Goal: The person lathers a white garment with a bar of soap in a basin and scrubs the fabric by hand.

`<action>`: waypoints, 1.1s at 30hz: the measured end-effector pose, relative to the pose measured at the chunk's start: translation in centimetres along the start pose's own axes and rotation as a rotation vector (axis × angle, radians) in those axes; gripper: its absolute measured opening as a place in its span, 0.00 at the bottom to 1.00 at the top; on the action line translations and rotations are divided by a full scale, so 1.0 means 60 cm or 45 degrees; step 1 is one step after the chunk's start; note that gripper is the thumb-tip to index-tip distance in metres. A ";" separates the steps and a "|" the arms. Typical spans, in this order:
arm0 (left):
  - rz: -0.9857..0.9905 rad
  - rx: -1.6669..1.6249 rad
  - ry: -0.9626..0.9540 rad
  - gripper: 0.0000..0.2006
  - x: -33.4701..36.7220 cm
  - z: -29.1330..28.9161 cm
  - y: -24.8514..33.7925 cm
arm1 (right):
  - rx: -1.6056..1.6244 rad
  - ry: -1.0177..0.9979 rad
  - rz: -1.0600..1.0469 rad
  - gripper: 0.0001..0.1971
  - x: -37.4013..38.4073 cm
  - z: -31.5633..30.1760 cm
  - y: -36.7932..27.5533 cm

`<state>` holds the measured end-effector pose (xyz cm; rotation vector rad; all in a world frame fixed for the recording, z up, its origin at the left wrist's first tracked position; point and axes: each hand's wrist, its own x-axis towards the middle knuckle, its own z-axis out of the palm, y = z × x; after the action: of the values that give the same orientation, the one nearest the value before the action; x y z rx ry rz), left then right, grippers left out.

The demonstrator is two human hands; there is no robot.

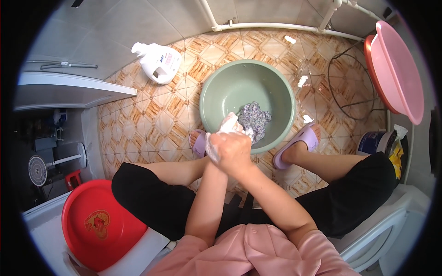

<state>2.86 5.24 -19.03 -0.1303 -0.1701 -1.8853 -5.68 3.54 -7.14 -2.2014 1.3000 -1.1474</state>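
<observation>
Curling a clenched right hand (232, 148) over the mostly hidden, sudsy left hand (212, 149), not revealing whether gripping anything. Just right of and beyond the grip, seeing speckled purple-grey cloth (254, 120) crumpled in the green plastic washbasin (246, 85); probably handling soft, soggy-heavy, slippery, needing bunching mid-fold.

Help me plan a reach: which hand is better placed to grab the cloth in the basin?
Probably the right hand: it lies uppermost and nearer the cloth in the basin, while the left hand is mostly hidden beneath it.
</observation>
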 end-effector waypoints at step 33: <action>0.357 0.326 0.982 0.14 0.077 0.156 -0.007 | 1.064 -0.077 0.637 0.09 0.032 -0.045 0.040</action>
<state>1.07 2.78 -9.04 0.7059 0.1329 -1.5002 -8.68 0.93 -6.07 -1.2159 0.9925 -1.1192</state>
